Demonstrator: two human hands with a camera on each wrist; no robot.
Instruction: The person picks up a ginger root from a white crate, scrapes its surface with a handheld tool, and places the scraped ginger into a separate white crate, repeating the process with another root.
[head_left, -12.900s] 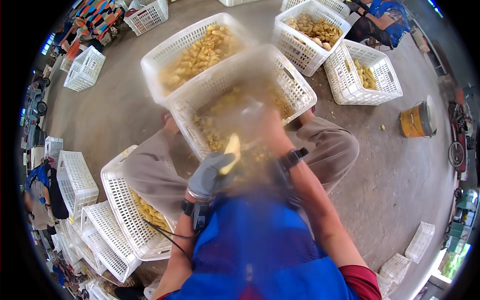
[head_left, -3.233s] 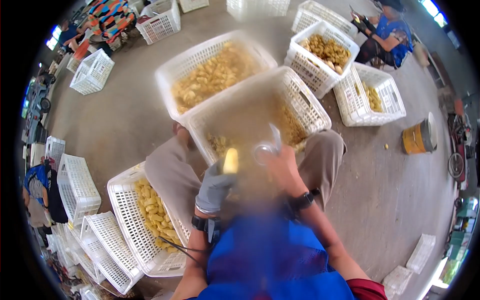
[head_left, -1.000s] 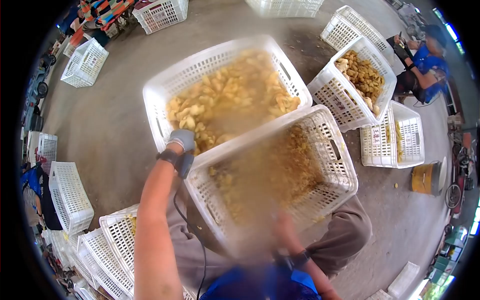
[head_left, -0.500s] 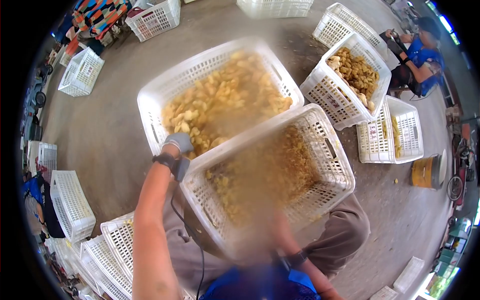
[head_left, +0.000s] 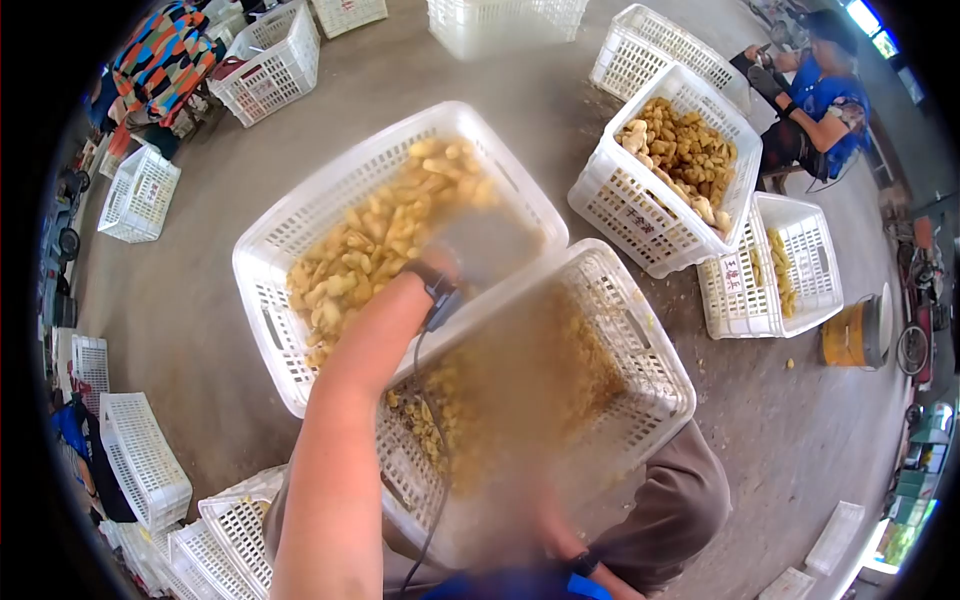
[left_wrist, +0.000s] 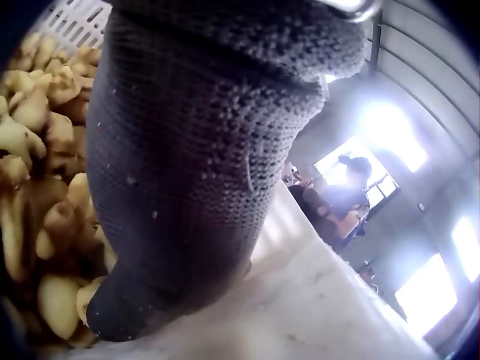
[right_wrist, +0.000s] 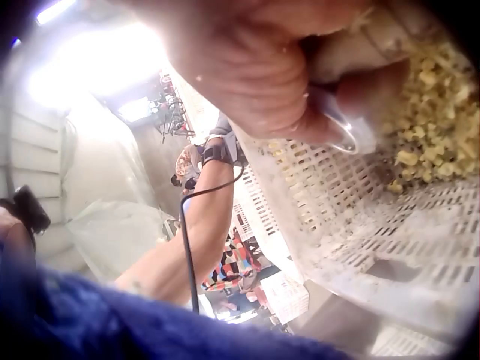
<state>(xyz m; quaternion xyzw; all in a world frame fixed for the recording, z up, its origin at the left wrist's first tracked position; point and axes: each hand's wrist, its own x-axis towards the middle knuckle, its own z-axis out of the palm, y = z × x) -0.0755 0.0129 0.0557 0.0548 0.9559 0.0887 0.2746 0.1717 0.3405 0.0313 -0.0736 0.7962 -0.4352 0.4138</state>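
Observation:
My left hand (head_left: 482,243), in a grey glove, reaches into the upper white crate (head_left: 262,300) of pale knobbly roots (head_left: 345,270). In the left wrist view the glove (left_wrist: 195,165) is beside the crate's wall, a fingertip against a root (left_wrist: 88,300); whether the hand grips one is hidden. My bare right hand (head_left: 540,510) is blurred low over the nearer crate (head_left: 655,365), which holds yellowish scraps (head_left: 590,370). The right wrist view shows this hand (right_wrist: 262,82) with fingers curled round a tool with a shiny loop (right_wrist: 351,133).
At the right stand a crate heaped with roots (head_left: 635,222), another crate (head_left: 740,295) and a yellow bucket (head_left: 845,335). A person in blue (head_left: 825,100) sits beyond. More crates (head_left: 145,455) stand at the left. A cable (head_left: 445,480) hangs from my left wrist.
My left hand has moved from the upper crate's near left corner rightward and farther in over the roots. Earlier it held a pale root above my lap. My right hand stays low by the nearer crate.

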